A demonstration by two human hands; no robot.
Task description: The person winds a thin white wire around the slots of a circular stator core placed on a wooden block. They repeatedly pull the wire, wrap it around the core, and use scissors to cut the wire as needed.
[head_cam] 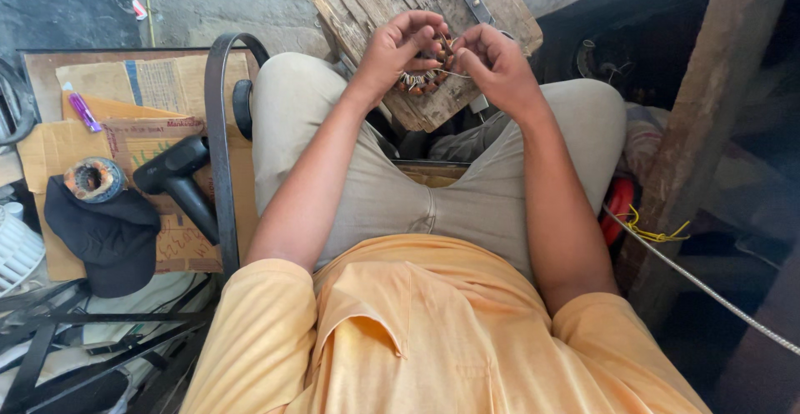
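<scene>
In the head view, a ring-shaped motor winding (423, 77) with copper-coloured coils is held between both hands above a worn wooden board (392, 2), just beyond the knees. The left hand (393, 50) is curled around the ring's left side, fingers bent over its top. The right hand (493, 64) is closed on the ring's right side, and a thin pale wire (454, 73) is pinched at its fingertips. The board is made of rough, cracked planks and lies tilted on a grey concrete floor (192, 2).

To the left, flattened cardboard (154, 89) is spread over a low table. On it are seen a black heat gun (175, 177), a dark cap (104, 235) with a round coil (94, 179) resting on it, and a purple pen (83, 112). A dark curved metal bar (218, 156) stands beside the left thigh. On the right, a wooden post (708, 122) rises, and a grey cable (708, 289) runs diagonally past a red object (617, 206) with yellow wire.
</scene>
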